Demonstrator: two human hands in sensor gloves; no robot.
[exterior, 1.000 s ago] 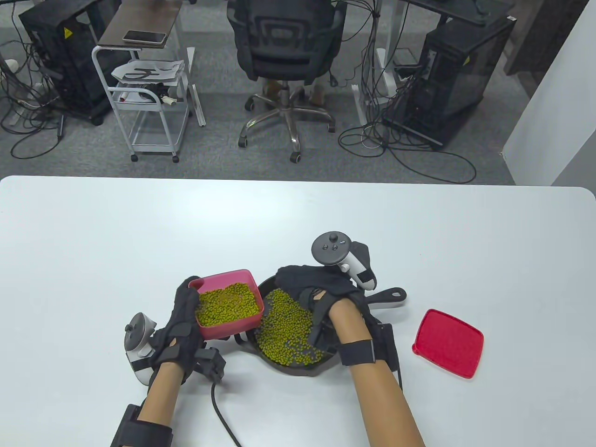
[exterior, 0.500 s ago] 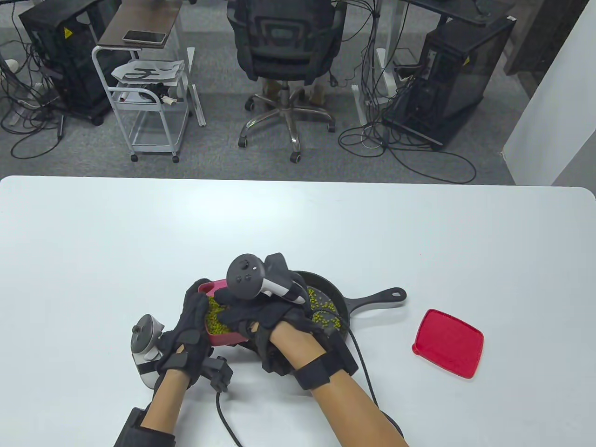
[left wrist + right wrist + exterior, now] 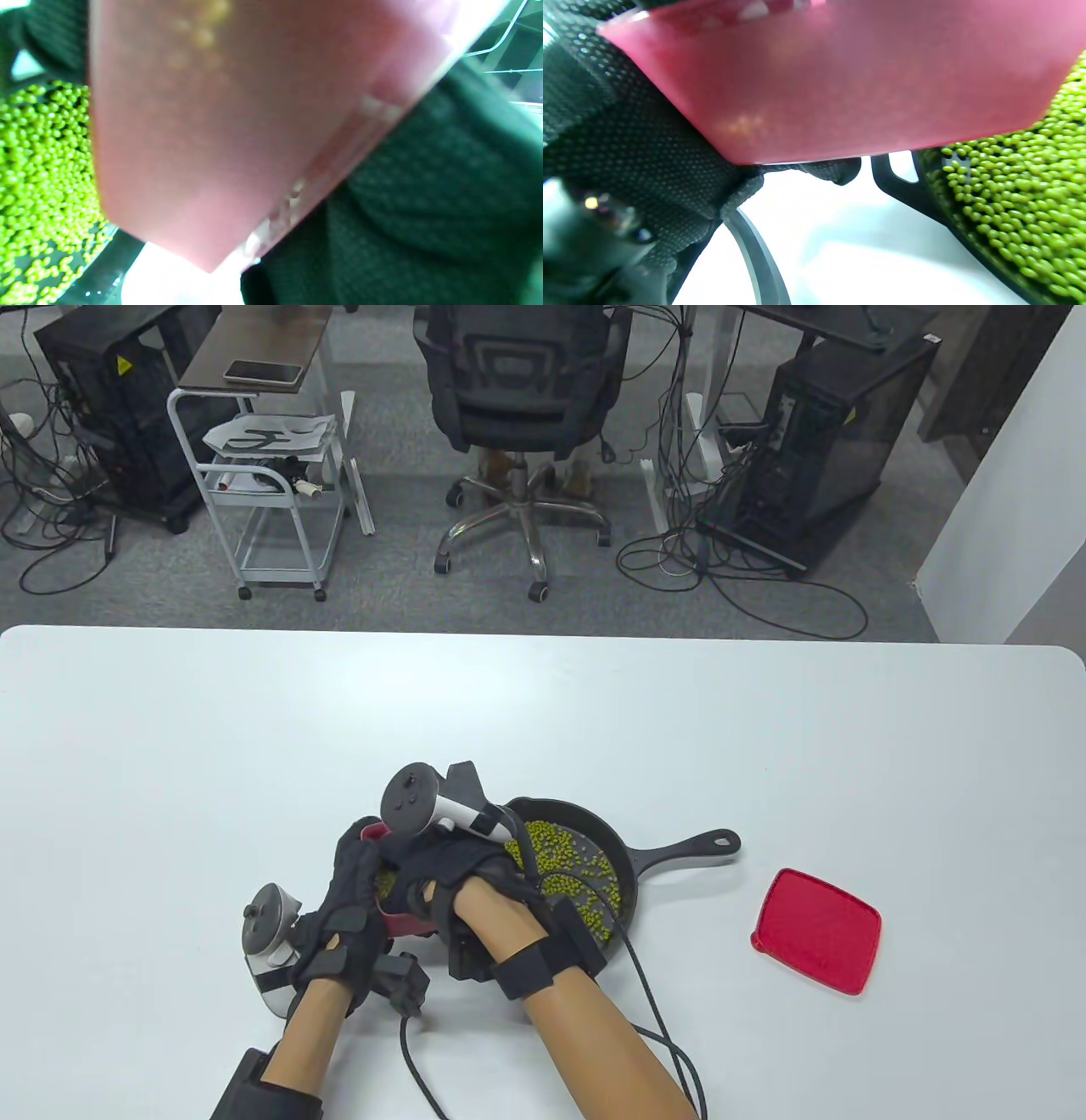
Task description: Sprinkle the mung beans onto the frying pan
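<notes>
White table (image 3: 764, 712) fills the lower part of the table view; everything sits near its front edge, centre-left. Black cast-iron frying pan (image 3: 624, 865) lies flat on the table, handle (image 3: 691, 847) pointing right, left part hidden under the right hand. Mung beans (image 3: 564, 865) cover the visible pan floor in a loose green layer; the wrist views show them packed dense in the pan (image 3: 38, 178) (image 3: 1022, 203). Red lid (image 3: 816, 930) lies flat on the table, well right of the pan, apart from the handle tip. Pink container (image 3: 399, 912) is held up off the table just left of the pan, over the pan's left rim; right wrist view shows its underside (image 3: 848, 84) clear of the table, with white table visible below. Beans inside it show as a small green patch (image 3: 386, 884) between the two hands. Left hand (image 3: 348, 916) grips the container's left side, fingers wrapped up its wall, glove pressed against the pink wall in the left wrist view (image 3: 424, 190). Right hand (image 3: 450, 869) reaches down into the container from above, fingers curled in over the beans; cannot tell whether it pinches any. Cables (image 3: 645, 1010) trail from the wrists toward the front edge.
</notes>
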